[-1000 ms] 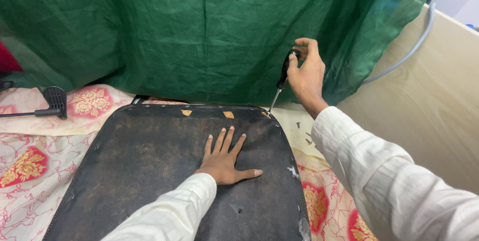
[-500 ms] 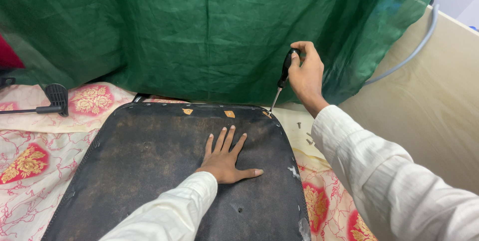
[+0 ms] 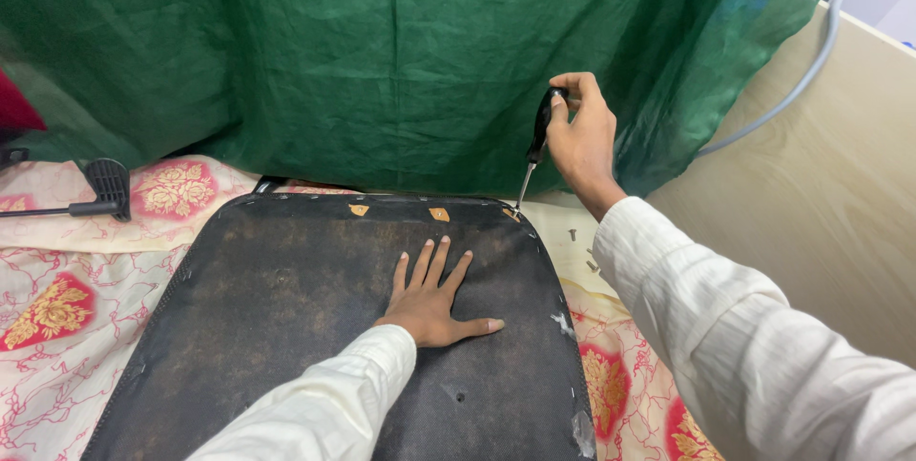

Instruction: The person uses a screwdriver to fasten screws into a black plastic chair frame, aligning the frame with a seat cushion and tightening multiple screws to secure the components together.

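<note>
- Two hands work on one dark, flat panel [image 3: 286, 327], a black board with a worn fabric-like face and rounded corners, which lies flat on a floral cloth in front of the person.
- Along the panel's far edge, small tan scraps [image 3: 439, 215] show where the covering is torn or chipped.
- At the far right corner of the panel, the metal tip of a screwdriver [image 3: 537, 141] meets the edge; its black handle slants up and away from the board.
- The right hand [image 3: 582, 132] is closed around the top of that handle, fingers curled over it, wrist raised above the corner.
- The left hand [image 3: 434, 299] lies spread and flat on the middle of the panel, palm down, fingers fanned toward the far edge, holding nothing.
- Against the views of half a second and a second ago, almost nothing differs: the screwdriver tip sits at the same corner, the left palm has not shifted, and the panel has not moved, so the prying or driving at that corner appears steady rather than finished.
- A few small dark screws or bits [image 3: 582, 251] lie on the cloth just right of the panel.
- The floral cloth [image 3: 57, 308], cream with red and gold flowers, spreads out to both sides.
- A black plastic part on a thin rod [image 3: 105, 189] rests at the far left.
- A green drape [image 3: 382, 51] hangs behind everything, and a pale wooden board [image 3: 821, 194] with a grey hose [image 3: 792, 89] stands at the right.
</note>
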